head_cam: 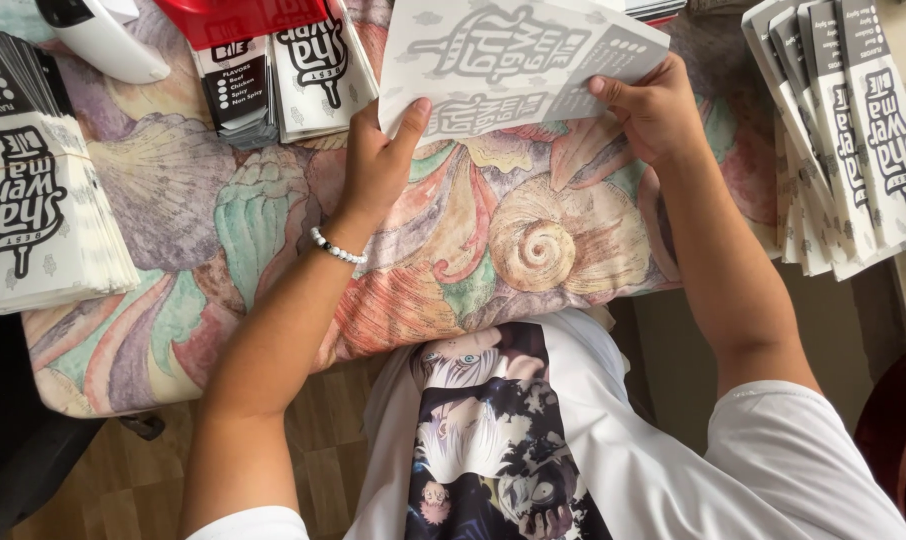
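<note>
Head view: left hand and right hand each pinch an edge of a flat printed paper sleeve at upper centre above the shell-patterned cloth, apparently mid-fold, which calls for creasing along its printed panels; stacked sleeves lie at left.

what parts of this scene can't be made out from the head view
- Printed paper sleeve held by left hand and right hand: its top is cut off by the frame edge.
- Right hand's fingers: hidden behind the sleeve.
- Red object and white device: cut off by the top edge, kind unclear.
- Right sleeve stack: overlapping pieces, count unclear.
</note>
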